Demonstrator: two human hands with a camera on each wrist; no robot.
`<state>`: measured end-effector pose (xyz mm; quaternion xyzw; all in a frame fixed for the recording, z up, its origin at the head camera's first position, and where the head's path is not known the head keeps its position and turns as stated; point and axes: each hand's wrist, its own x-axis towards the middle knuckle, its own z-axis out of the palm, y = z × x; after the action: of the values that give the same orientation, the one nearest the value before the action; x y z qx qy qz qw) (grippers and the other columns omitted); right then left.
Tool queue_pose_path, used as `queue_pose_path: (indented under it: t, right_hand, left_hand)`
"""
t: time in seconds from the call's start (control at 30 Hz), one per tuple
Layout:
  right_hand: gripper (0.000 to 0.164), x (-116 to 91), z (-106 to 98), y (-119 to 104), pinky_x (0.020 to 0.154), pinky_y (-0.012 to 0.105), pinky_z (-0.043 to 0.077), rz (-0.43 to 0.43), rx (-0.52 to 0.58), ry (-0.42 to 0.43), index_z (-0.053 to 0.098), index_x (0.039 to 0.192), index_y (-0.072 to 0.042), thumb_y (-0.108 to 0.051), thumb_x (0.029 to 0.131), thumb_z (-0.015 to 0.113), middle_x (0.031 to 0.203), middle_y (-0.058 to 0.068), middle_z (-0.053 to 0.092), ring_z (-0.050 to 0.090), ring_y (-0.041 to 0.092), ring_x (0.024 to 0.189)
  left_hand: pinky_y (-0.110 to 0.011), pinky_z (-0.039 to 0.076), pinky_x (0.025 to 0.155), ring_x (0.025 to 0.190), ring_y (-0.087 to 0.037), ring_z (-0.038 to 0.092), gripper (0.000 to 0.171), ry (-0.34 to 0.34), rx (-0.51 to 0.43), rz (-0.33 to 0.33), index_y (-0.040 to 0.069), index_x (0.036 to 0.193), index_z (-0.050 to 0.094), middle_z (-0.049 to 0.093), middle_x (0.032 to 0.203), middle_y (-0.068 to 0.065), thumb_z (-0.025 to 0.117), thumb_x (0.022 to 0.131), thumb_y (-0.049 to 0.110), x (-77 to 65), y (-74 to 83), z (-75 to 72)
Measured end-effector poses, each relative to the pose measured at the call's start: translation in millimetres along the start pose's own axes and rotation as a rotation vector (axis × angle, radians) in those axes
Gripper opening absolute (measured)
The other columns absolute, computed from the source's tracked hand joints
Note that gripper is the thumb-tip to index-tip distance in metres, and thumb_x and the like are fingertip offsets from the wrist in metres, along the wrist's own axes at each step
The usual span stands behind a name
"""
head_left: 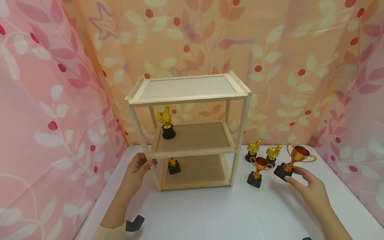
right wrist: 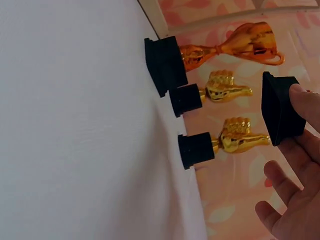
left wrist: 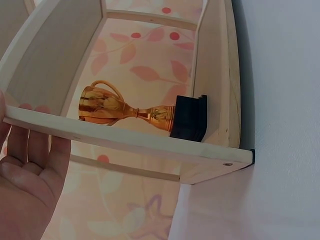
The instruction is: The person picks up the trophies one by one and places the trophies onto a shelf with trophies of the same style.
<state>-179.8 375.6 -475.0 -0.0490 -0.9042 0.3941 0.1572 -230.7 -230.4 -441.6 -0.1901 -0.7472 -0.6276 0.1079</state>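
Held cup: the copper-coloured cup (head_left: 301, 153) tilts above the right fingertips, its black base (right wrist: 283, 111) pinched between them and lifted clear of the tablecloth (head_left: 198, 216).
Weight and feel: probably light, since the base looks hollow underneath; stiff, with a glossy bowl likely to slip under a fingertip.
Weak spots: the two thin handles beside the bowl look easiest to snap.
Best hold: the square base or the narrow stem just above it, keeping off the handles.
Right hand (head_left: 313, 190): thumb and nearest fingers close on opposite sides of the base; the outer fingers curl loosely, apart from it.
Left hand (head_left: 138, 169): fingers wrap the shelf's front post (head_left: 137, 126); this wooden upright looks rigid.
Left of the right fingers: a second cup (head_left: 260, 163) stands upright, with two gold thumbs-up trophies (head_left: 273, 152) farther back.
Beyond the left fingers: a shelved cup (left wrist: 102, 105) stands on the bottom board, and a thumbs-up trophy (head_left: 166, 116) stands higher, on the middle board.
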Motion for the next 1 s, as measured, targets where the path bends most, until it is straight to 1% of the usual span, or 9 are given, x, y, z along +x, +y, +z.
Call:
queue_pose_path:
  t: [0.1, 0.23, 0.4, 0.5, 0.6, 0.73, 0.83, 0.9, 1.0]
  right_hand:
    - [0.067, 3, -6, -14, 0.097, 0.078, 0.034, 0.005, -0.015, -0.006, 0.053, 0.146, -0.005, -0.044, 0.095, 0.072, 0.136, 0.031, 0.058, 0.044, 0.058, 0.130]
    - [0.071, 12, -17, -32, 0.092, 0.080, 0.034, 0.015, -0.034, -0.017, 0.049, 0.149, -0.005, -0.048, 0.096, 0.069, 0.141, 0.030, 0.055, 0.041, 0.057, 0.132]
    - [0.070, 21, -25, -55, 0.090, 0.080, 0.038, -0.012, -0.013, 0.003, 0.048, 0.150, -0.004, -0.046, 0.097, 0.068, 0.143, 0.028, 0.053, 0.040, 0.054, 0.133]
    - [0.070, 21, -24, -68, 0.090, 0.079, 0.040, -0.023, 0.017, 0.010, 0.048, 0.150, -0.004, -0.046, 0.098, 0.068, 0.145, 0.028, 0.051, 0.040, 0.053, 0.133]
    - [0.069, 16, -18, -81, 0.092, 0.079, 0.041, -0.036, 0.050, 0.004, 0.048, 0.149, -0.004, -0.045, 0.097, 0.068, 0.146, 0.028, 0.051, 0.041, 0.051, 0.133]
    - [0.065, 9, -10, -94, 0.097, 0.080, 0.036, -0.061, 0.092, -0.005, 0.051, 0.147, -0.005, -0.041, 0.096, 0.071, 0.144, 0.025, 0.052, 0.043, 0.046, 0.132]
    - [0.062, 4, -5, -104, 0.099, 0.078, 0.036, -0.083, 0.105, -0.010, 0.054, 0.145, -0.007, -0.039, 0.095, 0.073, 0.141, 0.023, 0.055, 0.046, 0.037, 0.129]
    - [0.061, 1, -3, -111, 0.099, 0.076, 0.038, -0.097, 0.103, -0.016, 0.055, 0.144, -0.007, -0.039, 0.095, 0.074, 0.139, 0.021, 0.056, 0.048, 0.024, 0.124]
    - [0.061, -4, 0, -119, 0.099, 0.073, 0.041, -0.113, 0.100, -0.029, 0.056, 0.142, -0.005, -0.039, 0.094, 0.075, 0.137, 0.019, 0.059, 0.047, 0.004, 0.114]
  left_hand:
    - [-0.022, 0.055, 0.094, 0.105, -0.014, 0.068, 0.024, 0.002, -0.001, 0.000, -0.003, 0.122, 0.046, 0.065, 0.112, -0.018, 0.057, 0.104, 0.009, 1.1, 1.1, 0.3]
    - [-0.022, 0.055, 0.095, 0.103, -0.014, 0.067, 0.023, 0.006, -0.036, -0.002, -0.005, 0.118, 0.045, 0.064, 0.110, -0.014, 0.057, 0.104, 0.008, 3.3, 1.5, 1.1]
    - [-0.022, 0.055, 0.092, 0.103, -0.016, 0.068, 0.022, 0.010, -0.036, -0.001, -0.005, 0.119, 0.046, 0.065, 0.109, -0.014, 0.057, 0.104, 0.007, 2.5, 1.3, 1.6]
    - [-0.023, 0.055, 0.091, 0.104, -0.020, 0.068, 0.022, 0.005, -0.023, 0.002, -0.004, 0.122, 0.046, 0.066, 0.109, -0.016, 0.056, 0.105, 0.008, 0.7, 1.2, 1.4]
    - [-0.024, 0.055, 0.091, 0.104, -0.023, 0.068, 0.022, -0.002, -0.026, 0.010, -0.004, 0.122, 0.046, 0.066, 0.110, -0.018, 0.055, 0.105, 0.008, -0.8, 0.2, 1.5]
    - [-0.024, 0.055, 0.091, 0.104, -0.018, 0.068, 0.023, -0.003, -0.021, 0.012, -0.005, 0.122, 0.046, 0.066, 0.110, -0.018, 0.054, 0.106, 0.008, -1.2, -0.2, 2.1]
    - [-0.024, 0.055, 0.092, 0.103, -0.017, 0.068, 0.023, 0.001, -0.018, 0.011, -0.005, 0.123, 0.046, 0.066, 0.111, -0.018, 0.055, 0.106, 0.009, -0.8, 0.5, 2.2]
    - [-0.024, 0.055, 0.092, 0.103, -0.017, 0.068, 0.023, 0.004, -0.017, 0.008, -0.004, 0.123, 0.046, 0.066, 0.111, -0.018, 0.055, 0.105, 0.009, -1.0, 0.6, 1.7]
    - [-0.023, 0.055, 0.092, 0.104, -0.016, 0.068, 0.023, 0.008, -0.007, 0.003, -0.003, 0.123, 0.046, 0.066, 0.111, -0.017, 0.055, 0.105, 0.009, -0.7, 0.6, 1.6]
